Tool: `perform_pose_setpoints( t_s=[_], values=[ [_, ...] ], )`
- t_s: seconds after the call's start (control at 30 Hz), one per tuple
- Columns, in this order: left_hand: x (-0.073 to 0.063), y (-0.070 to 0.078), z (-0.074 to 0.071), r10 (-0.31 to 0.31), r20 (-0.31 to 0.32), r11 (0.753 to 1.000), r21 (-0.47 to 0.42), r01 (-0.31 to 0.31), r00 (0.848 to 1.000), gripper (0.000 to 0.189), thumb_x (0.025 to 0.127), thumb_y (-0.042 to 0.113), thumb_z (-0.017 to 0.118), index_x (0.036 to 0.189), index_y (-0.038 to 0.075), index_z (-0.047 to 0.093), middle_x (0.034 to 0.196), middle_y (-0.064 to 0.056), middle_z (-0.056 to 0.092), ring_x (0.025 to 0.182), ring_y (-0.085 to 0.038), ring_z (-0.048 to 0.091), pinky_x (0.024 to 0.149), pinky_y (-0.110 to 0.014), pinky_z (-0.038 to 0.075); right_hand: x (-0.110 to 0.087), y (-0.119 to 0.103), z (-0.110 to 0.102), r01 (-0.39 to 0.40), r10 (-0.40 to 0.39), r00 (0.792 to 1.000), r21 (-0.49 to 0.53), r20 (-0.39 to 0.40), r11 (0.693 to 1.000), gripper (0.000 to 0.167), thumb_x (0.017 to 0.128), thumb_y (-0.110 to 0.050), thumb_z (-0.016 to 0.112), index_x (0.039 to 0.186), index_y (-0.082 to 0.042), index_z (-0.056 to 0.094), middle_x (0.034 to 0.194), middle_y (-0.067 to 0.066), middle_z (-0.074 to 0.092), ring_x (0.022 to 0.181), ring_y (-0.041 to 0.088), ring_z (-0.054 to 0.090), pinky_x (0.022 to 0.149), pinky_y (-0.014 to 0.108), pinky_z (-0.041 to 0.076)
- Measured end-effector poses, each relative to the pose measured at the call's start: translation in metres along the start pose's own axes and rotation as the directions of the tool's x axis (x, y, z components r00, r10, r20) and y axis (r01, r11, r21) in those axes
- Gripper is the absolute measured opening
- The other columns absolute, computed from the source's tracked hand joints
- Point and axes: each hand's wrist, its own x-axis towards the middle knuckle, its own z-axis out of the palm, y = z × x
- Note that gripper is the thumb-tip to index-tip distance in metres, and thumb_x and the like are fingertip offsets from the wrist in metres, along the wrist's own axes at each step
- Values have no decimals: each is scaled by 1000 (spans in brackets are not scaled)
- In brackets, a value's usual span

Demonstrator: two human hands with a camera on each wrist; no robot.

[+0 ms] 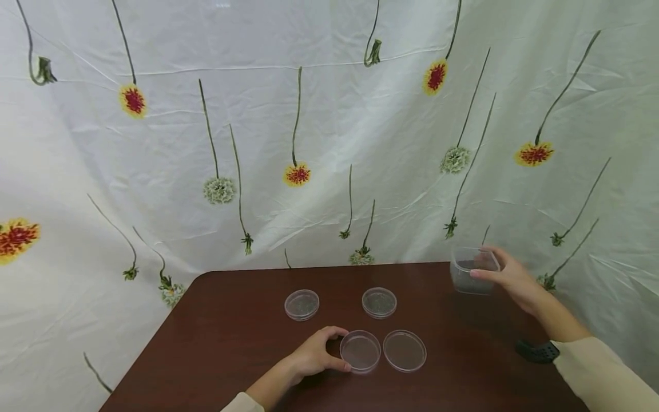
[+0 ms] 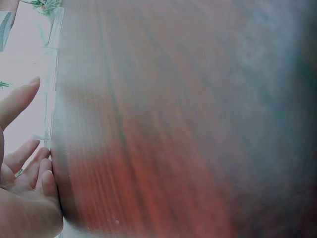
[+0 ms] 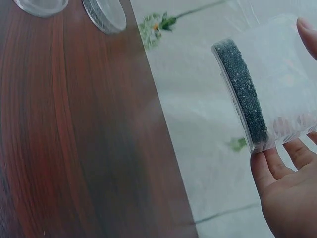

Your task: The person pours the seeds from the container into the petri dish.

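Note:
My left hand (image 1: 315,353) curls its thumb and fingers around the left side of a clear round petri dish (image 1: 361,351) on the table. Close to that dish's right side lies another shallow clear dish (image 1: 405,351). Raised above the table's back right, my right hand (image 1: 516,281) grips a clear squarish plastic container (image 1: 472,277). Dark grey granules (image 3: 242,89) form a layer at its bottom in the right wrist view. Only the edges of the dishes show beside my left fingers (image 2: 21,101) in the left wrist view.
Two more round dishes, a left one (image 1: 301,304) and a right one (image 1: 379,302), stand farther back; greyish contents show in one from the right wrist. A flower-printed white cloth (image 1: 329,126) hangs behind the dark brown table (image 1: 231,320). My right wrist wears a black band (image 1: 537,352).

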Motion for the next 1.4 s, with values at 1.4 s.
perform_pose_setpoints(
  t_s=[1.4],
  values=[
    [0,-2,1,7,12,999,-38,-7,1000,63,78,9,92,134,8,63,136,-10,54,130,-39,44,111,-67,27,4,-41,94,160,-166,974,55,155,986,88,87,-18,86,155,-1,32,153,27,37,137,45,39,88,41,52]
  ],
)
